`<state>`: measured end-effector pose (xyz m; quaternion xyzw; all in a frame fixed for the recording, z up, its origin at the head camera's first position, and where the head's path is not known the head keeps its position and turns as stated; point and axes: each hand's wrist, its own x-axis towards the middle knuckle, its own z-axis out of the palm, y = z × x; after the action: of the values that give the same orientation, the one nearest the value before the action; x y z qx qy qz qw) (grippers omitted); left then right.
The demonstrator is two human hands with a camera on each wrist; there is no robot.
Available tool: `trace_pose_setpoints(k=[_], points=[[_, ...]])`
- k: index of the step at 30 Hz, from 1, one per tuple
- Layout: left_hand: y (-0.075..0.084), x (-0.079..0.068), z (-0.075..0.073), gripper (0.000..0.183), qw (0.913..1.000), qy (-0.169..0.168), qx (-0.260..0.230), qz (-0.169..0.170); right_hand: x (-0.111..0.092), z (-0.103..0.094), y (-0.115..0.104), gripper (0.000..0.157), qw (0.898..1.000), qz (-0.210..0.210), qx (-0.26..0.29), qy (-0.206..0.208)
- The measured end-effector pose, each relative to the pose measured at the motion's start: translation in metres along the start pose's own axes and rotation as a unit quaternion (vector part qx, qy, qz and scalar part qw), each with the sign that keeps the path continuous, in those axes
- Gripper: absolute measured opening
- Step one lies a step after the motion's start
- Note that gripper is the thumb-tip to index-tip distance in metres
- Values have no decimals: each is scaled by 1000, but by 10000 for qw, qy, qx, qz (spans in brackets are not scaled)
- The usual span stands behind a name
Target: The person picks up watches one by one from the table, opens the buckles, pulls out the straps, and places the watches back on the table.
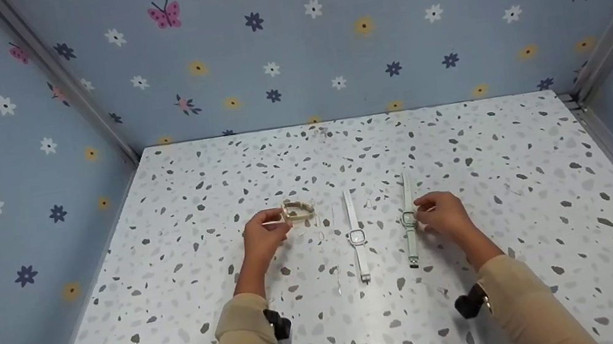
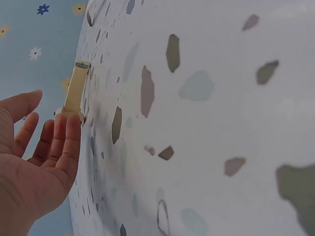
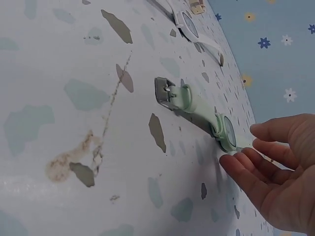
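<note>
Three wristwatches lie on the speckled table (image 1: 502, 151). At the left is a cream-yellow watch (image 1: 305, 217), its strap standing up in a loop. The fingertips of my left hand (image 1: 261, 235) are at its left end; in the left wrist view the thumb stands apart from the strap (image 2: 76, 88). A white watch (image 1: 357, 237) lies stretched out in the middle. To its right a pale green watch (image 1: 408, 219) lies lengthwise, with its buckle toward me. My right hand (image 1: 444, 214) has its fingertips beside the green watch's case, thumb apart from the fingers.
Blue panels with flowers and butterflies (image 1: 296, 36) rise behind the table and at both sides. Black wrist cameras (image 1: 279, 324) are strapped to both forearms. A brown stain (image 3: 61, 164) marks the table surface.
</note>
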<state>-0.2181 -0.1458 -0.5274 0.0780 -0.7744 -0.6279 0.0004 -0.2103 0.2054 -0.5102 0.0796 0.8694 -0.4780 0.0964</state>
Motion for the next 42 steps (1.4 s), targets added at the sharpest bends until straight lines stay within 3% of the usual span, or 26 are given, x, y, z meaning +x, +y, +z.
trace_pose_setpoints(k=[6, 17, 23, 36, 42], points=[[-1, 4, -3, 36, 9997, 16, 235, 90, -5, -1, -2, 36, 9991, -397, -162, -29], [0, 13, -7, 34, 9880, 28, 1474, 454, -19, 3, -5, 35, 9963, -826, -197, 164], [2, 16, -8, 34, 9730, -96, 2129, 891, -26, 9, -3, 34, 9907, -1316, -189, 288], [1, 26, -8, 39, 9441, -68, 3042, 1265, -37, 32, -1, 35, 9757, -2138, 359, 321], [2, 30, -4, 44, 9488, -205, 2844, 1362, -39, 40, -5, 41, 9700, -2341, 652, -10]])
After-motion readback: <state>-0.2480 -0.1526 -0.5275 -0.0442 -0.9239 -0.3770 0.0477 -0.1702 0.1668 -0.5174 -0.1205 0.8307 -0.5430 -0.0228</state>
